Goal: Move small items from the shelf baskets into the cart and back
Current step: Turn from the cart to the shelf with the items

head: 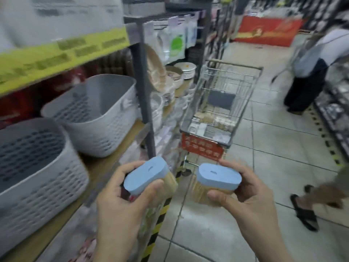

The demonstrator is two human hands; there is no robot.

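Note:
My left hand grips a small toothpick box with a blue lid. A second blue-lidded toothpick box is held in my right hand. Both boxes hang in front of me over the aisle floor. Two grey perforated baskets sit on the wooden shelf at left, one near and one farther back. The wire shopping cart stands ahead in the aisle, with several small boxes lying on its bottom.
A dark metal rack post rises between the shelf and the cart, with bowls and plates behind it. A person bends over the right shelving. Another person's sandalled foot is on the tiled floor at right.

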